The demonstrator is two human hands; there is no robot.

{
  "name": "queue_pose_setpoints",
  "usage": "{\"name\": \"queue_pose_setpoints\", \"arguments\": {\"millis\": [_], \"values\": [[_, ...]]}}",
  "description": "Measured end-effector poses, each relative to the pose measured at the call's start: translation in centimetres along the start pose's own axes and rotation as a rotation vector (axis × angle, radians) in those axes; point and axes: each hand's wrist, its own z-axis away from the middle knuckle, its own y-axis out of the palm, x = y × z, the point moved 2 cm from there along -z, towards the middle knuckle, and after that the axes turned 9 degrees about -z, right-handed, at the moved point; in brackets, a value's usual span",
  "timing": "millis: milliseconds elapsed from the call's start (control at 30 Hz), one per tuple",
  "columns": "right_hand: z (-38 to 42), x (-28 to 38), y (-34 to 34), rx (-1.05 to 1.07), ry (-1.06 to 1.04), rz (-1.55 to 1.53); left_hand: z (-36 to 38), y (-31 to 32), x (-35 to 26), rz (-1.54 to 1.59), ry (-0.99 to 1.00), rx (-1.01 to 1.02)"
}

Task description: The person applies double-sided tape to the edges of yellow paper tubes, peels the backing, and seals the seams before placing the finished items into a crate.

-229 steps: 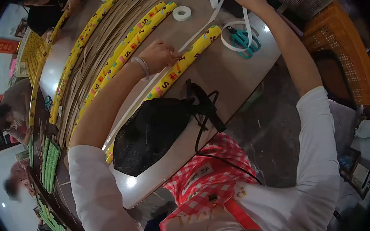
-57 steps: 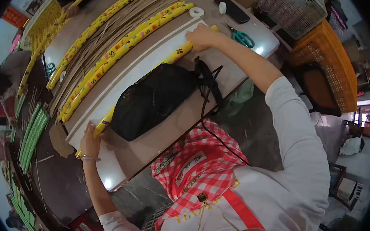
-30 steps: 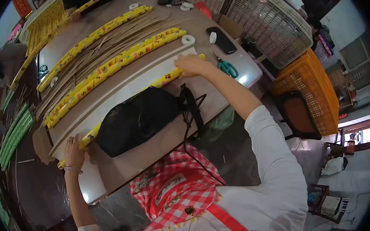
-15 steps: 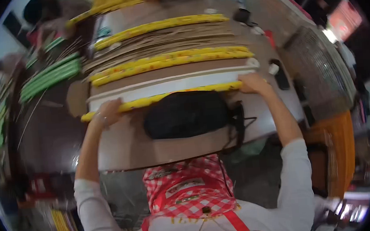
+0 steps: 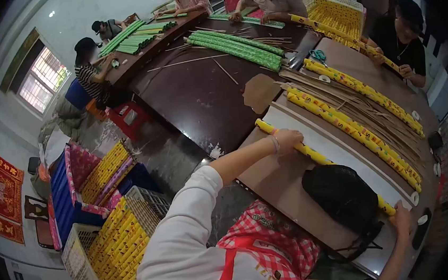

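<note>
A long yellow printed tube (image 5: 315, 155) lies along the near side of the brown table (image 5: 278, 180). My left hand (image 5: 288, 138), with a bracelet on the wrist, grips it close to its far end. My right hand (image 5: 401, 219) holds its near end at the lower right. A black mesh bag (image 5: 341, 196) sits over the middle of the tube and hides part of it. A long white strip (image 5: 343, 157) runs beside the tube.
More yellow tubes (image 5: 354, 131) and thin bamboo slats (image 5: 362, 107) lie further across the table. Green tubes (image 5: 237, 45) sit on a dark table (image 5: 198, 94) where other people work. White crates of yellow tubes (image 5: 111, 251) stand on the floor at the lower left.
The view has swung round to the left, now showing the room and the crates. Both hands have stayed on the two ends of the yellow tube.
</note>
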Motion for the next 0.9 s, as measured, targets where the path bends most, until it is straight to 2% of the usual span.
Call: {"name": "queue_pose_setpoints", "arguments": {"millis": [67, 167, 200, 300, 367, 400, 433, 500, 533, 600, 667, 733, 767, 833, 900], "values": [[0.1, 0.1, 0.1, -0.002, -0.010, -0.059, 0.4, 0.8, 0.6, 0.027, 0.017, -0.062], [0.3, -0.3, 0.5, -0.016, -0.002, -0.075, 0.6, 1.4, 1.1, 0.067, 0.255, -0.326], [0.3, -0.3, 0.6, -0.045, 0.001, -0.037, 0.8, 1.2, 0.8, 0.071, 0.258, -0.322], [0.6, 1.3, -1.1, 0.073, 0.034, -0.153, 0.8, 0.5, 0.5, 0.100, 0.158, -0.239], [0.3, -3.3, 1.5, 0.040, -0.014, -0.174, 0.5, 0.1, 0.4, 0.047, 0.119, -0.080], [-1.2, -4.2, 2.3, 0.005, -0.047, -0.200, 0.3, 0.3, 0.5, 0.023, 0.123, -0.072], [-1.4, -2.2, 1.2, 0.088, 0.023, -0.124, 0.1, 0.6, 0.7, 0.001, 0.123, -0.061], [-0.6, 0.6, -0.7, 0.190, 0.122, -0.006, -0.4, 1.1, 1.3, -0.031, 0.192, -0.118], [-0.7, 0.5, -0.5, 0.209, 0.155, 0.033, -0.6, 1.7, 1.8, -0.030, 0.156, -0.121], [-0.6, 0.3, -0.2, 0.212, 0.100, 0.011, -0.6, 2.0, 1.7, -0.014, 0.207, -0.212], [-0.6, 0.0, 0.2, 0.200, 0.060, -0.053, -0.3, 1.4, 1.4, 0.070, 0.150, -0.194], [-0.5, -0.3, 0.6, 0.183, 0.026, -0.123, 0.3, 0.7, 1.2, 0.124, -0.040, -0.141], [-0.4, -0.5, 0.7, 0.175, 0.007, -0.158, 0.6, 0.7, 1.3, 0.125, -0.045, -0.142], [-0.2, -0.9, 0.9, 0.168, -0.019, -0.210, 0.8, 1.3, 1.2, 0.026, -0.104, -0.179], [0.0, -1.1, 1.0, 0.193, 0.030, -0.209, 0.7, 3.7, 1.9, -0.080, -0.061, -0.353]]}}
